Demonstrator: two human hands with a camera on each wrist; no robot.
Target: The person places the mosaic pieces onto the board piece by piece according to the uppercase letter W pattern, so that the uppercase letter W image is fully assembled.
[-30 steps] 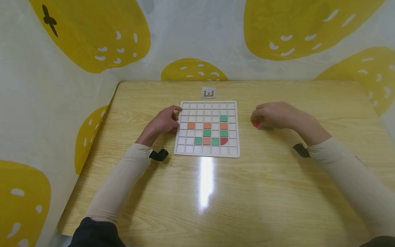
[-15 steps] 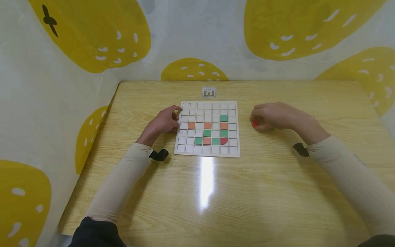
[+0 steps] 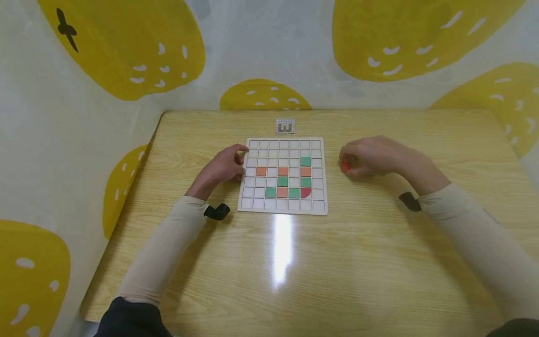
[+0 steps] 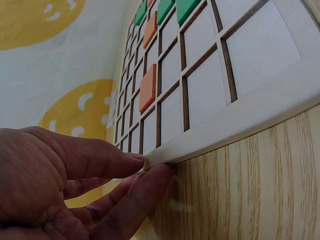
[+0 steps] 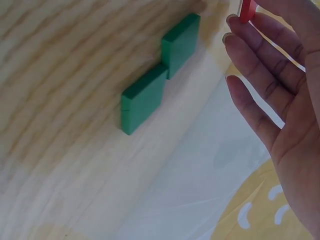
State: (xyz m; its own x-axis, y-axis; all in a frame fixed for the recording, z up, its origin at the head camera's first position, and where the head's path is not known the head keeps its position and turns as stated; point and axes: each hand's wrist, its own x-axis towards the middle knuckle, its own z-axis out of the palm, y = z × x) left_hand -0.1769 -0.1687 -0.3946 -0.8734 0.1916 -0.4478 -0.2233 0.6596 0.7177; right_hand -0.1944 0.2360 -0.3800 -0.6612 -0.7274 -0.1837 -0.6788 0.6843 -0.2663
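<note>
A white square-celled board (image 3: 259, 203) lies on the table with several green and orange square tiles in its cells. A dark red quarter-round piece (image 3: 306, 193) sits near its lower right. My left hand (image 3: 223, 164) pinches the board's left edge, thumb on the rim and a fingertip against its side in the left wrist view. Right of the board, my right hand (image 3: 372, 154) holds a red piece (image 3: 345, 167) between thumb and fingertips; its full shape is hidden. Two green square tiles (image 5: 145, 102) lie on the table beside that hand in the right wrist view, corners meeting.
A small card (image 3: 285, 126) with a printed gridded pattern lies beyond the board's far edge. The wooden table (image 3: 358, 262) meets cloth (image 3: 269, 56) printed with yellow shapes at the back and left. Light reflects off the tabletop in front of the board.
My right hand, with the red piece, has shifted slightly left and toward the far side. The left hand and the board have stayed where they were.
</note>
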